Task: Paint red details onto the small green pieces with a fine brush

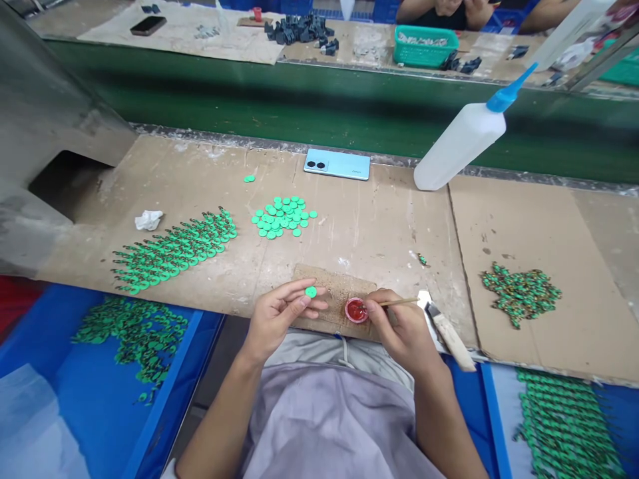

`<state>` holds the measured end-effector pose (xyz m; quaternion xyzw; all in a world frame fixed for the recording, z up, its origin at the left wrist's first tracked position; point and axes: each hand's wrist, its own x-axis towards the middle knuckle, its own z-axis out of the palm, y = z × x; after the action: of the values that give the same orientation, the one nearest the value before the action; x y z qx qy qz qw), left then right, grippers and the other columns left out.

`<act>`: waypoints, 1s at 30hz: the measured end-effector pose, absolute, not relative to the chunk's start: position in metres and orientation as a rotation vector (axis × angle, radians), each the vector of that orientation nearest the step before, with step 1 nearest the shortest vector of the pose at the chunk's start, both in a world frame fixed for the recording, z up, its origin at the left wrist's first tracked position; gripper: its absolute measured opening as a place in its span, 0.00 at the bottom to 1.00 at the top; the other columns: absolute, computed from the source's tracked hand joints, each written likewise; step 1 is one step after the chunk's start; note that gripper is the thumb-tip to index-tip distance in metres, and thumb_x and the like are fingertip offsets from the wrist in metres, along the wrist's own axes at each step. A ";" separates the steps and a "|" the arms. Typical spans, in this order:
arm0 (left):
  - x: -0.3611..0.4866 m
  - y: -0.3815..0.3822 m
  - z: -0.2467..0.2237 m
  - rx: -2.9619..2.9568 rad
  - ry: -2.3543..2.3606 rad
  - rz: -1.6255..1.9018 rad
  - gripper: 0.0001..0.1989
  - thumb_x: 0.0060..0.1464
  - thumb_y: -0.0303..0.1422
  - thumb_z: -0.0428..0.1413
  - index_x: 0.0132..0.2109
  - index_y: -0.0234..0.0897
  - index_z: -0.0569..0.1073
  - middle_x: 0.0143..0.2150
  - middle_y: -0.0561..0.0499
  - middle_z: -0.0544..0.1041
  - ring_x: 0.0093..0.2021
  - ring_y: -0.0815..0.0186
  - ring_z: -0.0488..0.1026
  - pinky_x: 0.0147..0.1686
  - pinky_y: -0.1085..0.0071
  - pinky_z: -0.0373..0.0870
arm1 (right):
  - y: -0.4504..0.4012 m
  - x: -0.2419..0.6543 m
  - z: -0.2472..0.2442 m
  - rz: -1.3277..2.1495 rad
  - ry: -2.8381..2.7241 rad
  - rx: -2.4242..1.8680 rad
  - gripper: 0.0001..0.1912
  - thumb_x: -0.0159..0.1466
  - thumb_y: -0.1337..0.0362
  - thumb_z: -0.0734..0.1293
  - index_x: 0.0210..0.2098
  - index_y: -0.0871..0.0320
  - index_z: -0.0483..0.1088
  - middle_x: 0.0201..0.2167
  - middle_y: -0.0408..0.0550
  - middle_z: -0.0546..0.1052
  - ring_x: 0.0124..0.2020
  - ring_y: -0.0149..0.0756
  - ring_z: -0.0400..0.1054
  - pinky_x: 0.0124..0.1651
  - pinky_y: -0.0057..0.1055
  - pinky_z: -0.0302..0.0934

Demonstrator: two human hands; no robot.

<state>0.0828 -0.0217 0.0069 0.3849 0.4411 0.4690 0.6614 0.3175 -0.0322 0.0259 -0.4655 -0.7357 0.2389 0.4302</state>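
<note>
Green round plastic disc (pixel 311 291) pinched in left hand (pixel 279 316) fingertips above bench edge. Right hand (pixel 399 329) gripped thin wooden stick (pixel 398 302), tip at small red paint pot (pixel 356 310). Step judged: loading stick; next needs steady dab on disc.

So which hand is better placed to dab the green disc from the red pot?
Right hand: it holds the thin stick with its tip at the red pot. Left hand only pinches the green disc.

Across the belt, only a co-worker's forearms (pixel 452 9) showing, cut by the top edge. Blue trays (pixel 90 399) cropped below. Tip of the stick (pixel 397 302) hidden behind the right hand (pixel 399 329). Green pieces' (pixel 174 249) detail too small to tell.
</note>
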 end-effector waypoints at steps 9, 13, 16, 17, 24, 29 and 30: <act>0.088 -0.033 0.013 0.865 0.999 1.081 0.18 0.57 0.38 0.69 0.51 0.32 0.83 0.47 0.37 0.87 0.40 0.53 0.88 0.36 0.66 0.87 | -0.039 0.321 0.026 0.696 -1.716 -1.148 0.09 0.74 0.72 0.62 0.42 0.53 0.72 0.32 0.42 0.77 0.32 0.31 0.75 0.34 0.24 0.69; 0.097 -0.041 0.011 0.885 0.998 1.090 0.18 0.59 0.39 0.68 0.51 0.33 0.83 0.47 0.38 0.87 0.42 0.54 0.88 0.38 0.67 0.87 | -0.041 0.322 0.022 0.713 -1.729 -1.160 0.09 0.74 0.71 0.61 0.45 0.52 0.72 0.35 0.43 0.79 0.33 0.31 0.76 0.36 0.24 0.70; 0.103 -0.044 0.008 0.926 1.033 1.068 0.18 0.60 0.40 0.67 0.52 0.33 0.83 0.47 0.39 0.87 0.45 0.54 0.87 0.43 0.65 0.87 | -0.040 0.320 0.020 0.728 -1.752 -1.164 0.09 0.74 0.71 0.62 0.46 0.52 0.71 0.36 0.44 0.79 0.34 0.32 0.76 0.37 0.25 0.70; 0.105 -0.045 0.007 0.942 1.049 1.056 0.18 0.61 0.40 0.66 0.53 0.33 0.82 0.47 0.40 0.87 0.46 0.53 0.87 0.45 0.64 0.87 | -0.040 0.319 0.020 0.741 -1.757 -1.156 0.09 0.74 0.70 0.62 0.46 0.53 0.71 0.36 0.44 0.79 0.35 0.32 0.76 0.37 0.24 0.70; 0.106 -0.043 0.008 0.991 1.056 1.011 0.17 0.61 0.39 0.65 0.53 0.33 0.82 0.49 0.41 0.87 0.49 0.53 0.86 0.49 0.63 0.86 | -0.040 0.320 0.020 0.783 -1.703 -1.093 0.09 0.74 0.70 0.62 0.47 0.53 0.73 0.36 0.45 0.79 0.36 0.33 0.76 0.39 0.28 0.70; 0.106 -0.047 0.017 1.027 1.047 0.984 0.14 0.60 0.37 0.66 0.51 0.34 0.83 0.45 0.42 0.88 0.47 0.54 0.87 0.47 0.66 0.86 | -0.052 0.319 0.025 0.813 -1.445 -0.920 0.08 0.75 0.68 0.63 0.47 0.54 0.74 0.33 0.47 0.77 0.32 0.36 0.73 0.33 0.32 0.68; 0.106 -0.047 0.019 1.057 1.051 0.972 0.13 0.60 0.35 0.66 0.50 0.35 0.83 0.44 0.43 0.88 0.46 0.55 0.87 0.48 0.66 0.86 | -0.055 0.318 0.027 0.819 -1.411 -0.876 0.08 0.75 0.67 0.63 0.47 0.55 0.75 0.32 0.47 0.77 0.31 0.37 0.73 0.33 0.33 0.68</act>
<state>0.1062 -0.0473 0.0194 0.4614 0.4588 0.4245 0.6296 0.3179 -0.0553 0.0266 -0.3779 -0.6089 0.3534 0.6013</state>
